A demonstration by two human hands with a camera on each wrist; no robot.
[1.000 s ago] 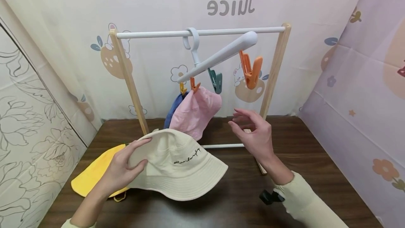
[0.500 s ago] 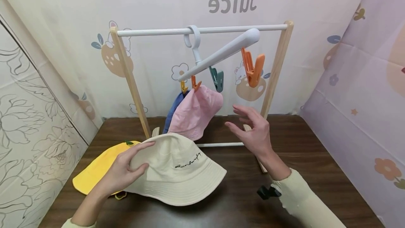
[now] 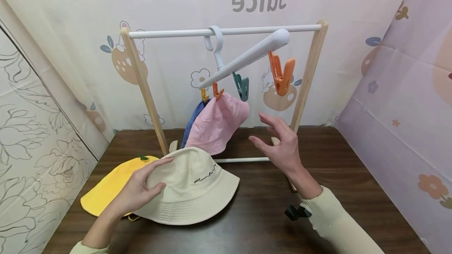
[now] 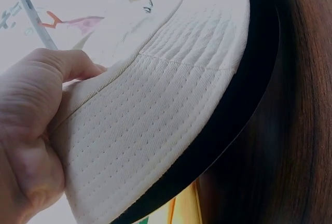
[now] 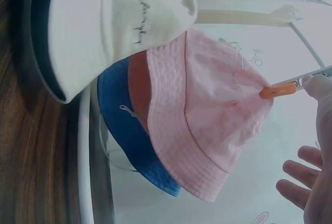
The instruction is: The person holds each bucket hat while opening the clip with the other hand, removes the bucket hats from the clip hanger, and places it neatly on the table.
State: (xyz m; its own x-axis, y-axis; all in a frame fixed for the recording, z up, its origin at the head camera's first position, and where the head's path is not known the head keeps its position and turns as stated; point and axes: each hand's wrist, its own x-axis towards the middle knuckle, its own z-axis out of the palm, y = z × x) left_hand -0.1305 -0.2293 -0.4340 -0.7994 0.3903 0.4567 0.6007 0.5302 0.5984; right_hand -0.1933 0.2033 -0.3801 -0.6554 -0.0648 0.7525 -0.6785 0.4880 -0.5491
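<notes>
now the left hand (image 3: 135, 193) grips the cream hat (image 3: 192, 185) at its near-left side, thumb pressed on the crown and fingers (image 4: 67, 66) curled under the brim, pinching the cloth between them. the hat lies low over the dark bench (image 3: 353, 183), its brim partly covering the yellow hat (image 3: 106, 185) that sits to its left. compared with a moment ago, the cream hat has shifted slightly left and its right brim has drawn in, so it reaches less far across the bench; the left hand keeps the same grip.

the right hand (image 3: 282, 146) hovers in the air with its fingers (image 3: 270, 118) spread and relaxed, holding nothing, just right of the pink hat (image 3: 217, 126). it sits much where it was half a second ago, only a touch lower and closer to the person.

the pink hat hangs from a small orange clip (image 3: 217, 90) on the tilted white hanger (image 3: 247, 58), with a blue hat (image 3: 193, 118) just behind it. a teal clip (image 3: 241, 86) and a larger orange clip (image 3: 281, 73) hang free on the same hanger, which is hooked over the white rail (image 3: 169, 33) of the wooden rack (image 3: 144, 85).
</notes>
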